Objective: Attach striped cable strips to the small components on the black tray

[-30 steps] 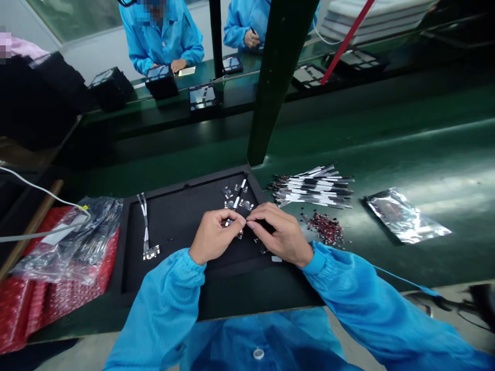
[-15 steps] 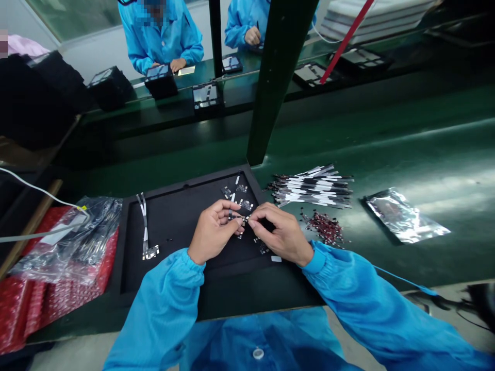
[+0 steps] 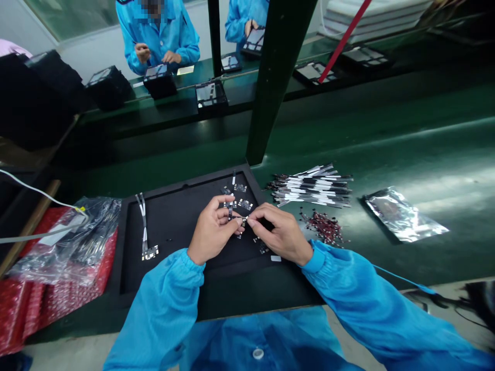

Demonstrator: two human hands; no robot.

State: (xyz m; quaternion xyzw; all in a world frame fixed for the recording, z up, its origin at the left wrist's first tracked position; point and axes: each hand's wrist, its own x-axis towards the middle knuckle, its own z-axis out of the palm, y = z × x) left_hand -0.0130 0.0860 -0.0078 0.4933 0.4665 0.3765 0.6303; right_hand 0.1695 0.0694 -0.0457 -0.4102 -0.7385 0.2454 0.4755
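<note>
My left hand (image 3: pixel 211 234) pinches a small circuit board (image 3: pixel 243 221) between thumb and fingers, over the right part of a black tray (image 3: pixel 185 184). A thin flat ribbon cable (image 3: pixel 231 207) stands up between its fingers. At the board's right edge, my right hand (image 3: pixel 280 232) has thumb and index finger pressed together; what lies between those tips is too small to make out. Around the hands, several loose circuit boards (image 3: pixel 245 204) lie in the tray. A board with long flat cables (image 3: pixel 150 252) attached rests at the tray's left side.
Right of the tray lie a heap of flat ribbon cables (image 3: pixel 313 188), a pile of tiny dark-red parts (image 3: pixel 328 226) and a silver bag (image 3: pixel 406 214). Plastic-bagged parts (image 3: pixel 73 237) sit left. A green post (image 3: pixel 270 87) rises behind the tray. Co-workers (image 3: pixel 158 36) work across the bench.
My hands stay almost in place; the ribbon cable by my left fingers stands more upright. Across the bench, one co-worker's hand has risen and another co-worker now holds up a flat device.
</note>
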